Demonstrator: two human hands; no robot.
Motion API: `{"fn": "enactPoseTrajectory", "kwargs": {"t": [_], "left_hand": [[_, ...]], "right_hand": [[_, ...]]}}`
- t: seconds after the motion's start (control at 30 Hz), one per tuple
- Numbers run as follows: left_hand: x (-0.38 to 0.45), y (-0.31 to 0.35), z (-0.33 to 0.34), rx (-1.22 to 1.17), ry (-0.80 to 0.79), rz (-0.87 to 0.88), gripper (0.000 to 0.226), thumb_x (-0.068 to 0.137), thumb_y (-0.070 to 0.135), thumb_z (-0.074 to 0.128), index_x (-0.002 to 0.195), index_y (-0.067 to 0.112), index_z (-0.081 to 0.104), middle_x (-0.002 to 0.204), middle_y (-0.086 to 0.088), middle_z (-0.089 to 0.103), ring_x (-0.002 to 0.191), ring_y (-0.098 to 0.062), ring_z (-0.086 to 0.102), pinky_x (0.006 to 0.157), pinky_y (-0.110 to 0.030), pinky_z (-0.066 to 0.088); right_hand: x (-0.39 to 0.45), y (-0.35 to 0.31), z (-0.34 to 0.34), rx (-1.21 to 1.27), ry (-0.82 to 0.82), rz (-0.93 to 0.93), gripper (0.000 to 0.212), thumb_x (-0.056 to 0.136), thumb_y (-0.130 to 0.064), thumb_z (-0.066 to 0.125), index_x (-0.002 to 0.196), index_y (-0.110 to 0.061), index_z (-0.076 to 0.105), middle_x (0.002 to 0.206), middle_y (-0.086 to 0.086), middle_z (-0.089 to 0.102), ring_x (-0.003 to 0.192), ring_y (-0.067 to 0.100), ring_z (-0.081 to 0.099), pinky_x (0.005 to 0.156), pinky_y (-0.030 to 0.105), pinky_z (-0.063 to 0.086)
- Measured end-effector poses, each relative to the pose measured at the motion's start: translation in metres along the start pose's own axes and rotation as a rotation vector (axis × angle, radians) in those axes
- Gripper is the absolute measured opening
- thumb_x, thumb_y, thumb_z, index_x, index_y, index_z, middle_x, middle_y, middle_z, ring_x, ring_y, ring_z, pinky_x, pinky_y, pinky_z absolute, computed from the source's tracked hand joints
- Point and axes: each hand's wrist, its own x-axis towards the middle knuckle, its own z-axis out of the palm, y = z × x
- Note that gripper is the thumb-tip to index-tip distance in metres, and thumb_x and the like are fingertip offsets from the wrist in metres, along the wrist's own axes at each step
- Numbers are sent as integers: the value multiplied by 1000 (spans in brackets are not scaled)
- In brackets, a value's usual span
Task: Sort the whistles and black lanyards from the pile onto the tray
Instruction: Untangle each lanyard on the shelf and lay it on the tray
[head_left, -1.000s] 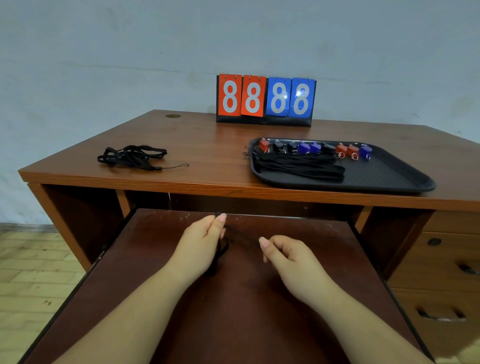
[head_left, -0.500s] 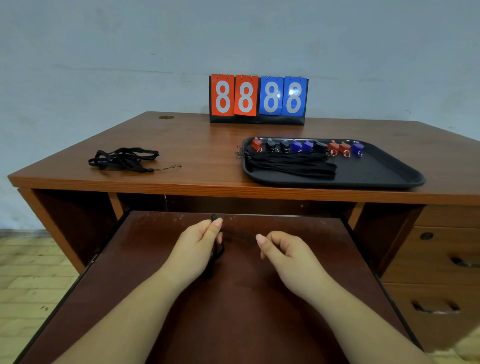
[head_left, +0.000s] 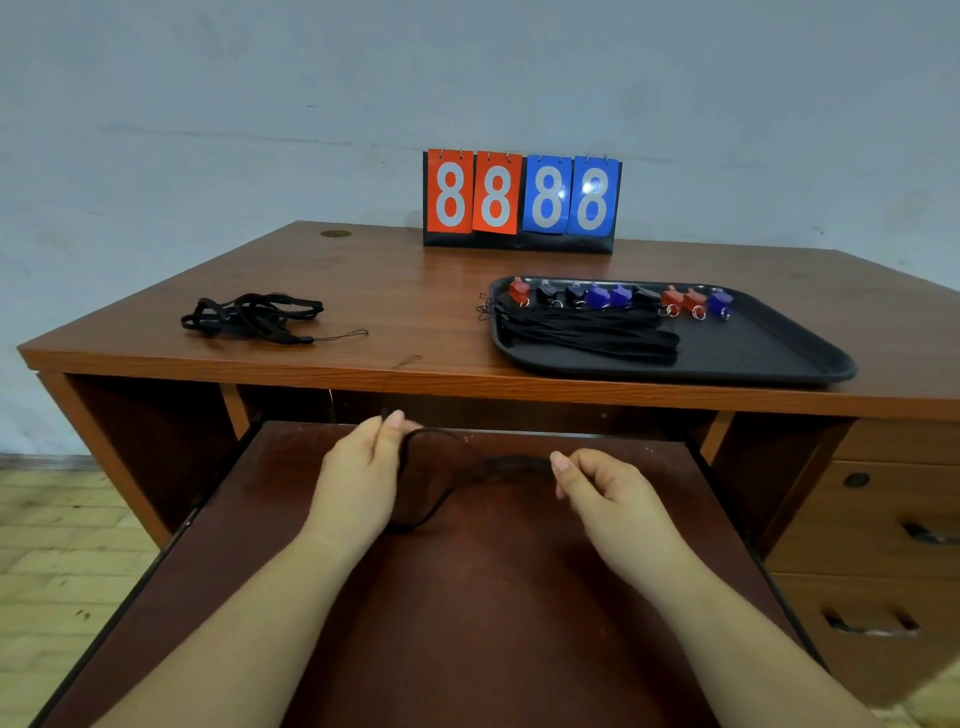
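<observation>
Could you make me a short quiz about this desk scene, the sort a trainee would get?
1. True or false: the black plastic tray holds a row of red, blue and black whistles.
2. Which lies on the wooden desktop, left of the tray?
A. a loose pile of black lanyards
B. a green ball
C. a stack of cups
3. What do the left hand and right hand hold between them over the pull-out shelf?

Key:
1. True.
2. A.
3. A single black lanyard strap, each hand pinching one part of it.
</observation>
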Motion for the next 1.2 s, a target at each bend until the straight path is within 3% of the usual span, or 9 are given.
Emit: {"fn": "enactPoseTrajectory", "kwargs": {"t": [0.23, 0.33, 0.43, 0.5, 0.57, 0.67, 0.8, 1.0, 1.2], "left_hand": [[-26, 15, 23, 122, -365, 311, 35, 97, 39, 40, 126, 34, 57, 124, 13, 62, 118, 2, 53, 101, -21, 41], [-26, 14, 23, 125, -393, 319, 31, 97, 38, 38, 103, 28, 68, 92, 11, 70, 90, -3, 63, 84, -31, 50], [-21, 13, 20, -33, -304, 205, 30, 97, 35, 38, 97, 33, 69, 59, 18, 59, 62, 1, 56, 65, -19, 46], [-19, 15, 18, -177, -265, 121, 32, 99, 33, 37, 96, 33, 69, 56, 13, 55, 57, 0, 53, 64, -17, 42], [-18, 16, 17, -216, -251, 135, 34, 99, 36, 34, 98, 38, 69, 80, 15, 63, 84, 3, 58, 83, -17, 40], [-20, 19, 22, -138, -279, 229, 32, 96, 43, 31, 104, 53, 60, 117, 25, 51, 121, 5, 37, 101, -9, 21], [-25, 24, 25, -142, -375, 196, 32, 95, 38, 32, 100, 54, 59, 126, 33, 40, 127, 6, 26, 99, -6, 12], [-22, 34, 17, -736, -468, -181, 45, 100, 35, 26, 105, 22, 69, 105, 3, 72, 105, -9, 64, 98, -30, 42], [-13, 30, 21, -776, -524, -244, 46, 99, 37, 19, 106, 24, 63, 103, 8, 73, 109, -8, 61, 83, -22, 48]], "right_hand": [[-10, -11, 19, 14, -103, -167, 33, 95, -33, 48, 63, -24, 51, 58, -16, 51, 58, 1, 46, 57, 15, 36], [-10, -13, 19, 9, -96, -167, 33, 95, -34, 47, 64, -23, 52, 58, -16, 51, 58, 1, 46, 56, 16, 36], [-7, -9, 12, -84, -19, -89, 33, 94, -38, 47, 67, -22, 55, 58, -12, 53, 60, 1, 49, 59, 20, 38], [-3, -5, 7, -256, 39, -22, 24, 93, -43, 46, 84, -29, 62, 83, -15, 61, 85, 2, 56, 78, 24, 44], [-4, -3, 4, -426, 87, -35, 29, 91, -47, 47, 115, -33, 57, 116, -14, 51, 115, 6, 44, 101, 27, 33], [-7, -11, 12, -297, 1, -266, 48, 84, -55, 46, 128, -36, 50, 125, -19, 44, 122, -5, 34, 106, 16, 22], [-15, -22, 37, -64, -228, -290, 39, 85, -52, 41, 109, -28, 60, 113, -15, 58, 111, -5, 45, 98, 12, 33], [-14, -28, 28, 422, -294, 58, 29, 100, -24, 38, 80, -18, 58, 77, -1, 70, 75, 12, 64, 78, 31, 50], [-18, -35, 28, 715, -496, 266, 32, 99, -31, 35, 103, -10, 58, 60, 10, 63, 38, 10, 34, 53, 24, 40]]}}
